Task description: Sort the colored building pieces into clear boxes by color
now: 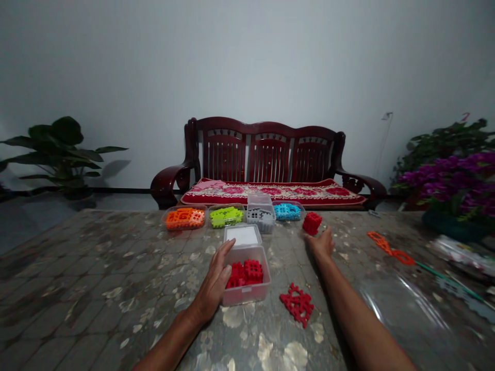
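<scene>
My left hand [216, 275] lies along the left side of a clear plastic box [245, 296], its fingers stretched out. Inside the box are red interlocking plastic pieces [253, 270], and its lid [242, 236] is folded back on the far side. My right hand [323, 243] reaches forward with thumb and fingers apart, just short of a red cube [311, 223] built from such pieces. I cannot tell whether the fingertips touch the cube. Between my forearms, right of the box, a flat red lattice piece [297, 304] rests on the patterned tablecloth.
Along the far table edge stand containers of orange pieces [184, 218], green pieces [226, 216], grey pieces [260, 216] and blue pieces [287, 211]. To the right lie a clear lid [404, 304], an orange looped item [390, 249] and purple flowers [456, 178]. A wooden bench [266, 154] stands behind.
</scene>
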Action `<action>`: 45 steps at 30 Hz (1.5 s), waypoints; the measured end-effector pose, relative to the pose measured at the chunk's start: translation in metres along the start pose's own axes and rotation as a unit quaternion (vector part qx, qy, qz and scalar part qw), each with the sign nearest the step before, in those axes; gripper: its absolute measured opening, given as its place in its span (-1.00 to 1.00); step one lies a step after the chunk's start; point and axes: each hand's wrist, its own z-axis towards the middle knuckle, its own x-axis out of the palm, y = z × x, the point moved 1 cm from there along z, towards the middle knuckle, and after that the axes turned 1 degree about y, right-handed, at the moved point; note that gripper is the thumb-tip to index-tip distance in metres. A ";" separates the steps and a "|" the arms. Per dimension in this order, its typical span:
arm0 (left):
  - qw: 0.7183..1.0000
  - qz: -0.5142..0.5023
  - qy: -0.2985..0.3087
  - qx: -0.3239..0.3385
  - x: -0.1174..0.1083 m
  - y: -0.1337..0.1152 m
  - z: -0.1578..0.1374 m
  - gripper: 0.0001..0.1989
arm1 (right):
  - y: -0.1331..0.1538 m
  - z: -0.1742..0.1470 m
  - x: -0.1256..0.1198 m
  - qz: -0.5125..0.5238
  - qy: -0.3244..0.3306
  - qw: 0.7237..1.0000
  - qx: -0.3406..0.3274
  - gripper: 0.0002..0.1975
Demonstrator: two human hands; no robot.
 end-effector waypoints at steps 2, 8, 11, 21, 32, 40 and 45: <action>1.000 -0.004 0.001 -0.003 0.000 0.001 0.000 -0.44 | 0.003 0.007 0.000 0.011 -0.014 0.998 0.061 0.03; 1.000 -0.008 0.006 -0.015 -0.001 -0.001 -0.001 -0.44 | 0.006 0.017 -0.008 0.084 -0.029 0.994 0.064 -0.06; 1.000 -0.008 0.011 -0.015 -0.001 -0.001 -0.001 -0.45 | 0.006 0.018 -0.011 0.067 -0.025 0.996 0.055 -0.17; 1.000 -0.002 0.005 0.005 0.000 0.000 -0.001 -0.47 | 0.014 0.013 -0.008 -0.009 -0.007 0.997 0.076 -0.34; 1.000 0.011 0.001 0.017 0.001 0.000 0.001 -0.47 | 0.017 -0.037 0.000 -0.020 0.044 0.998 -0.042 -0.20; 1.000 0.020 0.001 0.022 0.000 -0.002 0.003 -0.47 | 0.029 -0.081 0.003 0.019 0.111 0.986 -0.124 -0.21; 1.000 0.024 0.005 0.018 0.001 0.002 0.003 -0.47 | 0.029 -0.093 0.003 0.042 0.124 0.979 -0.158 -0.23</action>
